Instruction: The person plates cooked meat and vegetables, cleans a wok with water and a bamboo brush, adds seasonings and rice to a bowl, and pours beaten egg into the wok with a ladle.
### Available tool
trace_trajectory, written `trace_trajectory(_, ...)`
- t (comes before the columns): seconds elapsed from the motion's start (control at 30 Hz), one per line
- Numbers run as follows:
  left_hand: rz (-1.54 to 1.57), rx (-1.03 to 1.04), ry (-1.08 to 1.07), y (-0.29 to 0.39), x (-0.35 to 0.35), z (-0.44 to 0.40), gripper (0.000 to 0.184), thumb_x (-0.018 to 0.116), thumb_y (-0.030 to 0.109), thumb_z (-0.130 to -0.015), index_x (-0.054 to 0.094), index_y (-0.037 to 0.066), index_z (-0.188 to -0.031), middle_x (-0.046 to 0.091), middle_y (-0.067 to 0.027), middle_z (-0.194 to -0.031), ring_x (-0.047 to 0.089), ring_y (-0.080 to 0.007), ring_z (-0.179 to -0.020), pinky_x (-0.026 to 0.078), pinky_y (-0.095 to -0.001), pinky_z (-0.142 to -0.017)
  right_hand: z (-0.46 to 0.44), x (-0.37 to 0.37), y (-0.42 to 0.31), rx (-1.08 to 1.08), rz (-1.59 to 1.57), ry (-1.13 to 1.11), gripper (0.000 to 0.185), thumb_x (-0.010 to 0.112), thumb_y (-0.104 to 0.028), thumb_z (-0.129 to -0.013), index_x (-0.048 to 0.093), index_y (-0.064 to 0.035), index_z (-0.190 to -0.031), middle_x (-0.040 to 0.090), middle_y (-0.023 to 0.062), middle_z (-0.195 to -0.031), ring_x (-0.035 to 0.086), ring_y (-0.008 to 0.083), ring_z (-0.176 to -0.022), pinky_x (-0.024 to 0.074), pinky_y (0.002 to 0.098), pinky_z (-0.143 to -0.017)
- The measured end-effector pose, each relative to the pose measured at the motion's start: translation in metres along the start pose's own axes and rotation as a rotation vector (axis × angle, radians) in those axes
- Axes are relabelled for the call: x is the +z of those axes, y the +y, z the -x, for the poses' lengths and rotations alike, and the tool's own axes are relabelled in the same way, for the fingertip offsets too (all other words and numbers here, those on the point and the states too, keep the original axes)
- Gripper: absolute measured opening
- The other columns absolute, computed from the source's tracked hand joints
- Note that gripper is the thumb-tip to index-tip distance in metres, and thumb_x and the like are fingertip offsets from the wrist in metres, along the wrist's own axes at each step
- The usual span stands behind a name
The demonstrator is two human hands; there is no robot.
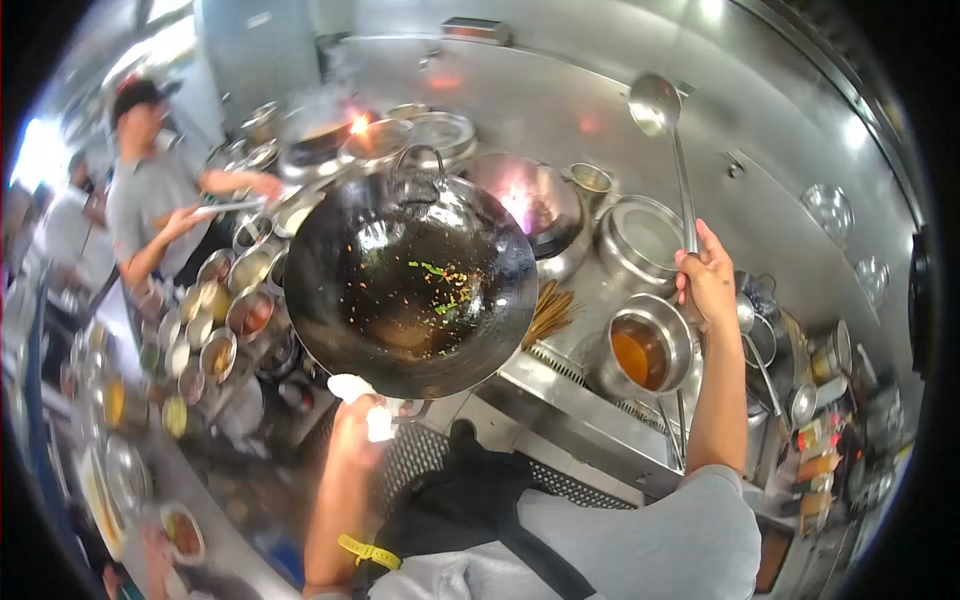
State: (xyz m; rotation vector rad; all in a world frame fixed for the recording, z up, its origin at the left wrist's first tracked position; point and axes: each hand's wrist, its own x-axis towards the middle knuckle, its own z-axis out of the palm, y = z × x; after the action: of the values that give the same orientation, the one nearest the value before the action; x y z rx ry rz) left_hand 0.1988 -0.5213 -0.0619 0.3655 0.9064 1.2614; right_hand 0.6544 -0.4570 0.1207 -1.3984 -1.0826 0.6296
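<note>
Black, oily-bright metal: the wok (345,240) is held up before the person, its open mouth turned toward the head camera. The bowl is round, so its long axis is the line through its loops, running nearly straight out from the person's body — the far loop (420,165) points away. Green and orange bits (452,305) lie scattered over the inside. The left hand (361,432), partly blurred, is clenched round a white cloth (350,388) at the near side, gripping the wok there. Off to the right, the right hand (708,278) is wrapped round the shaft of a steel ladle (684,180); its long axis rises from the fist, leaning slightly left — bowl end uppermost, well apart from the wok. Brown strands (548,315) show just beside the wok's right rim. Nearer the right forearm stands a steel pot (683,345) of orange-brown liquid. To the left are clustered bowls (233,349) and, behind them, a co-worker (155,195) in grey, holding a long metal tool (230,206).
</note>
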Motion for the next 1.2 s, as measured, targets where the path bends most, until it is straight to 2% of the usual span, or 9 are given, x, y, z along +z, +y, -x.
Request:
trace_trajectory(0.13, -0.022, -0.176, -0.105, 0.007, 0.039, -0.117, 0.024, 0.057, 0.010, -0.080, 0.053, -0.005, -0.099, 0.067, -0.0226, -0.087, 0.068, -0.0328, -0.075, 0.054, -0.0324, -0.048, -0.091, -0.034, 0.058, 0.267, 0.270, 0.178, 0.076, 0.054, 0.002, -0.080, 0.026, 0.0007, -0.152, 0.057, 0.0049, -0.065, 0.050, 0.0122, -0.044, 0.0411, 0.0287, -0.039)
trace_trajectory(0.23, -0.068, -0.251, -0.138, 0.026, 0.097, -0.174, 0.019, 0.058, 0.012, -0.082, 0.054, -0.003, -0.094, 0.067, -0.0207, -0.091, 0.069, -0.0325, -0.076, 0.050, -0.0309, -0.042, -0.146, -0.061, 0.145, 0.239, 0.477, 0.247, 0.077, 0.054, -0.001, -0.077, 0.030, 0.0012, -0.150, 0.054, 0.0041, -0.055, 0.049, 0.0154, -0.042, 0.0403, 0.0314, -0.041)
trace_trajectory(0.33, -0.079, -0.368, -0.240, 0.030, 0.123, -0.224, 0.010, 0.057, 0.009, -0.081, 0.057, 0.002, -0.087, 0.066, -0.0199, -0.092, 0.064, -0.0286, -0.064, 0.046, -0.0347, -0.045, -0.183, -0.087, 0.251, 0.008, 0.860, 0.283, 0.071, 0.056, -0.001, -0.077, 0.038, 0.0030, -0.145, 0.061, 0.0114, -0.066, 0.055, 0.0174, -0.049, 0.0430, 0.0325, -0.043)
trace_trajectory(0.4, -0.124, -0.351, -0.103, 0.029, 0.147, -0.248, 0.005, 0.059, 0.012, -0.082, 0.059, 0.007, -0.081, 0.066, -0.0104, -0.082, 0.061, -0.0225, -0.060, 0.047, -0.0337, -0.049, -0.179, -0.085, 0.254, 0.154, 0.637, 0.316, 0.061, 0.056, 0.000, -0.079, 0.044, 0.0051, -0.138, 0.061, 0.0131, -0.070, 0.057, 0.0170, -0.053, 0.0454, 0.0315, -0.044)
trace_trajectory(0.47, -0.136, -0.356, -0.081, 0.021, 0.148, -0.288, 0.005, 0.061, 0.012, -0.082, 0.059, 0.010, -0.079, 0.064, -0.0048, -0.077, 0.062, -0.0205, -0.063, 0.050, -0.0327, -0.054, -0.171, -0.053, 0.195, 0.546, 0.030, 0.334, 0.044, 0.057, 0.001, -0.082, 0.052, 0.0085, -0.126, 0.061, 0.0141, -0.075, 0.058, 0.0157, -0.057, 0.0482, 0.0291, -0.045)
trace_trajectory(0.57, -0.145, -0.409, -0.178, 0.017, 0.160, -0.330, 0.005, 0.062, 0.012, -0.082, 0.059, 0.011, -0.078, 0.063, -0.0013, -0.074, 0.063, -0.0192, -0.068, 0.053, -0.0337, -0.063, -0.170, -0.063, 0.189, 0.628, -0.915, 0.347, 0.018, 0.055, 0.002, -0.085, 0.057, 0.0077, -0.102, 0.061, 0.0145, -0.080, 0.058, 0.0136, -0.060, 0.0487, 0.0237, -0.047)
trace_trajectory(0.77, -0.106, -0.418, -0.273, -0.012, 0.180, -0.409, 0.004, 0.061, 0.010, -0.083, 0.059, 0.010, -0.087, 0.064, -0.0065, -0.081, 0.064, -0.0228, -0.076, 0.055, -0.0419, -0.070, -0.141, -0.002, 0.106, 0.473, -1.275, 0.195, 0.019, 0.058, 0.002, -0.088, 0.047, 0.0118, -0.100, 0.055, 0.0161, -0.097, 0.057, 0.0126, -0.066, 0.0499, 0.0209, -0.051)
trace_trajectory(1.1, -0.179, -0.466, -0.291, -0.022, 0.161, -0.454, 0.012, 0.059, 0.017, -0.082, 0.060, 0.008, -0.090, 0.063, -0.0091, -0.080, 0.063, -0.0233, -0.068, 0.050, -0.0428, -0.059, -0.055, 0.165, 0.013, 0.533, -1.499, 0.145, 0.024, 0.048, -0.007, -0.095, 0.041, 0.0125, -0.107, 0.047, 0.0156, -0.101, 0.054, 0.0156, -0.068, 0.0495, 0.0265, -0.048)
trace_trajectory(1.2, -0.201, -0.474, -0.288, -0.010, 0.160, -0.445, 0.012, 0.059, 0.018, -0.083, 0.059, 0.008, -0.090, 0.064, -0.0089, -0.080, 0.063, -0.0232, -0.068, 0.050, -0.0411, -0.058, -0.027, 0.203, 0.003, 0.563, -1.337, 0.233, 0.033, 0.049, -0.004, -0.095, 0.045, 0.0079, -0.125, 0.052, 0.0159, -0.102, 0.054, 0.0119, -0.065, 0.0482, 0.0227, -0.046)
